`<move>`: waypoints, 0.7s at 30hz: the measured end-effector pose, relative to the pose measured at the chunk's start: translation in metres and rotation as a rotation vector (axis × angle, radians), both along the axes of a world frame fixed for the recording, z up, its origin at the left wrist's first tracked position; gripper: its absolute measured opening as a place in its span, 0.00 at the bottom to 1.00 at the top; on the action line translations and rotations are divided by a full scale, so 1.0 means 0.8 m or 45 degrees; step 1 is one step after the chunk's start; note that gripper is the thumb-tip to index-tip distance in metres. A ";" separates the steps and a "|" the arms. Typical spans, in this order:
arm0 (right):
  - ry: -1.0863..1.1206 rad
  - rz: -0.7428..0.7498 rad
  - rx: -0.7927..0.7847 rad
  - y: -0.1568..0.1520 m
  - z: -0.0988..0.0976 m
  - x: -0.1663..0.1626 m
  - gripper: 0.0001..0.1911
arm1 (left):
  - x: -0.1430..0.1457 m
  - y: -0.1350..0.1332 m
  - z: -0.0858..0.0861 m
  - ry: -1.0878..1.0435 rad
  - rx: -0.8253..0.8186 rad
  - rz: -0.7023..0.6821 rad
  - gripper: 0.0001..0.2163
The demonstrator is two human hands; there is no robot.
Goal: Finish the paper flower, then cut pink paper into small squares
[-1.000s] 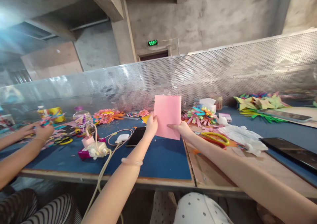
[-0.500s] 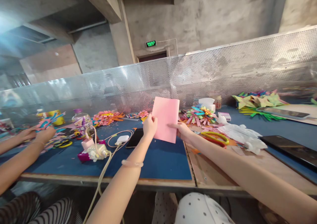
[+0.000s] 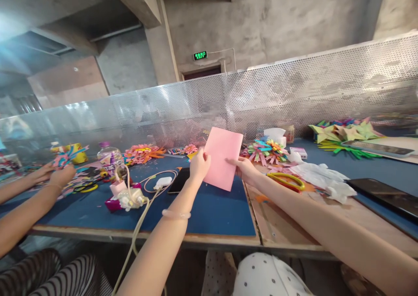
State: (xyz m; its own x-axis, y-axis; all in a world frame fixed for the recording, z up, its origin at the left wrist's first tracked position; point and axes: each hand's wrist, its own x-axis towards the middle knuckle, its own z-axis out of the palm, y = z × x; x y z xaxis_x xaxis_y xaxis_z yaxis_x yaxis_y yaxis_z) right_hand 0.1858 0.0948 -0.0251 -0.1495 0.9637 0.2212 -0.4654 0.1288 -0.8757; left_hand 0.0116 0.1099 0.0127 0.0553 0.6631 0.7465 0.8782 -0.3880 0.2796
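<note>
A pink sheet of paper (image 3: 221,157) is held up above the blue table mat (image 3: 209,209), tilted a little to the right. My left hand (image 3: 200,165) pinches its left edge. My right hand (image 3: 244,169) grips its right edge with the thumb on the front. A black phone (image 3: 179,179) lies on the mat just left of my left hand. Yellow-and-red scissors (image 3: 286,181) lie just right of my right hand.
Another person's hands (image 3: 54,174) work on coloured paper at the left. White chargers with cables (image 3: 130,196) sit on the mat. Paper flowers (image 3: 265,151), white tissue (image 3: 321,178), a dark tablet (image 3: 385,194) and folded paper stars (image 3: 342,134) fill the right. A perforated metal screen (image 3: 294,95) backs the table.
The pink sheet has tipped from upright to leaning right and sits slightly lower; both hands keep their hold. The other person's hands have shifted little.
</note>
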 end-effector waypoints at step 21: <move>-0.188 0.288 -0.016 0.010 -0.002 0.033 0.12 | 0.009 -0.009 0.000 -0.029 -0.033 0.034 0.07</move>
